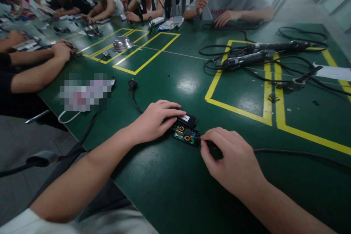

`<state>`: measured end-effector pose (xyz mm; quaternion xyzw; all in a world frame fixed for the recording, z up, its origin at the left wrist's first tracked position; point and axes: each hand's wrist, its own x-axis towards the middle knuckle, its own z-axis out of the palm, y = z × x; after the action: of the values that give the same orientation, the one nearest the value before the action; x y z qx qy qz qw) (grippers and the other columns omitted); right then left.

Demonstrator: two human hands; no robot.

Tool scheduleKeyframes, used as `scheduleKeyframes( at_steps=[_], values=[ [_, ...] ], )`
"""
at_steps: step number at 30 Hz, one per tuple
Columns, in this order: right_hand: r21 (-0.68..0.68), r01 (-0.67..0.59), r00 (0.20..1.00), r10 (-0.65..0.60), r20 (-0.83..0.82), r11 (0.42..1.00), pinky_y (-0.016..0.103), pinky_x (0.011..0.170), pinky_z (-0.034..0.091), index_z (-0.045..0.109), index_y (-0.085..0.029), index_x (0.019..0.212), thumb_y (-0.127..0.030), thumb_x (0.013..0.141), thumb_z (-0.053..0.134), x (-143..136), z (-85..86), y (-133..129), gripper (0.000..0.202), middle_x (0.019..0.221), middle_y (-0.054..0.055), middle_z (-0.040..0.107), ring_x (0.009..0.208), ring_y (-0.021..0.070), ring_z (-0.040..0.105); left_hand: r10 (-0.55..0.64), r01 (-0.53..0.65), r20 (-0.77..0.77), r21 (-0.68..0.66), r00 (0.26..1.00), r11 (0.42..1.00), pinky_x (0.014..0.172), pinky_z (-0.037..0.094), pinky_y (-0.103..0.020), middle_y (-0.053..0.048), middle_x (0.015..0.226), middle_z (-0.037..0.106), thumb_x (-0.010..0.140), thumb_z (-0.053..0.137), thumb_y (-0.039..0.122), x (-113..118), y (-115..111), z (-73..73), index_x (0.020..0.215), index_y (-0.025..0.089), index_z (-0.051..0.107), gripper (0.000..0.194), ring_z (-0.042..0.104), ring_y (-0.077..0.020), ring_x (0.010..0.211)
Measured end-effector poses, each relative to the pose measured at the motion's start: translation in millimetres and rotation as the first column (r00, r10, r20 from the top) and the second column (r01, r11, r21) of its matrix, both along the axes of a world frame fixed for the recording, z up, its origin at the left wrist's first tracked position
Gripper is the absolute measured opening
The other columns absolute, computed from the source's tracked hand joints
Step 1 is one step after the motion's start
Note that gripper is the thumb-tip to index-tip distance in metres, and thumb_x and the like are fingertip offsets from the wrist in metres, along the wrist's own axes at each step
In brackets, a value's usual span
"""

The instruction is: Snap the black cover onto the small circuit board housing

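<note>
A small circuit board (pixel 184 136) with copper coils and coloured wires lies in an open black plastic housing on the green table. Just behind it is the black cover half (pixel 189 119), bearing a white label. My left hand (pixel 157 120) has its fingers stretched over the cover's left part, the thumb near the board's left end. At the board's right end, my right hand (pixel 229 151) is closed in a pinch on a black cable (pixel 290 152), by the blue wires. The pinched part is mostly hidden by my fingers. A black power plug (pixel 132 85) on a cord lies behind my left hand.
Two corded electric screwdrivers (pixel 249 59) lie at the right back, with looped cables. Several small screws (pixel 272 97) and a dark metal tool (pixel 304 78) are near them. A metal bowl (pixel 122 44) stands farther back. Co-workers' hands (pixel 61 49) are at left and across the table.
</note>
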<state>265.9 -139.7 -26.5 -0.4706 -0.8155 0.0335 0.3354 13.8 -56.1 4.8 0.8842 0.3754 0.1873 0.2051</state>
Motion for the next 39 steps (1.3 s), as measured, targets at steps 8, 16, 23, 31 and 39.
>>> scheduleKeyframes(
  at_steps=[8,16,23,31,39],
  values=[
    [-0.055,0.02,0.998,-0.024,-0.06,0.998,0.039,0.075,0.055,0.067,-0.02,0.109,-0.021,0.101,0.056,-0.5,0.0,0.9,0.014,0.094,0.008,0.075,0.083,0.0244,0.069,0.182,-0.182,-0.013,-0.029,0.983,0.983,0.11,0.054,-0.049,-0.009,0.129,0.079,0.101,0.074,0.031,-6.2,6.2,4.2,0.13,0.024,0.079,0.03,0.07,-0.0276,0.117],
    [-0.064,0.019,0.996,-0.025,-0.09,0.998,0.045,0.082,0.06,0.059,-0.019,0.142,-0.043,0.101,0.066,-0.2,-2.4,-0.2,0.048,0.12,0.015,0.076,0.096,0.03,0.073,-0.139,0.156,0.107,-0.169,0.984,0.973,0.105,0.053,-0.041,-0.009,0.127,0.078,0.094,0.084,0.036,-4.8,-7.1,17.8,0.13,0.023,0.078,0.039,0.068,-0.0264,0.117],
    [-0.05,-0.019,0.999,0.017,-0.037,0.999,0.047,0.085,0.061,0.071,-0.02,0.125,-0.035,0.106,0.061,1.5,-3.1,2.5,0.026,0.114,0.013,0.08,0.1,0.0308,0.075,-0.143,0.154,0.074,-0.188,0.987,0.97,0.108,0.053,-0.043,-0.01,0.129,0.077,0.096,0.081,0.037,-2.7,-9.1,15.8,0.131,0.024,0.079,0.037,0.068,-0.0277,0.119],
    [-0.035,-0.009,0.999,0.008,-0.04,0.999,0.05,0.088,0.064,0.073,-0.021,0.126,-0.035,0.106,0.062,1.8,-5.2,2.9,0.027,0.119,0.014,0.078,0.106,0.0327,0.074,0.341,-0.343,0.069,0.008,0.937,0.939,0.113,0.052,-0.048,-0.009,0.138,0.073,0.103,0.065,0.041,-45.1,11.6,40.7,0.126,0.024,0.079,0.032,0.066,-0.0303,0.13],
    [-0.036,-0.027,0.999,0.025,-0.039,0.999,0.048,0.085,0.064,0.071,-0.019,0.126,-0.036,0.107,0.06,1.3,-6.6,2.8,0.027,0.114,0.014,0.078,0.102,0.0316,0.074,0.844,-0.773,-0.085,0.36,0.53,0.522,0.116,0.041,-0.069,-0.008,0.123,0.073,0.093,0.068,0.043,-206.1,35.5,29.9,0.116,0.021,0.084,0.036,0.051,-0.0453,0.14]
  ],
)
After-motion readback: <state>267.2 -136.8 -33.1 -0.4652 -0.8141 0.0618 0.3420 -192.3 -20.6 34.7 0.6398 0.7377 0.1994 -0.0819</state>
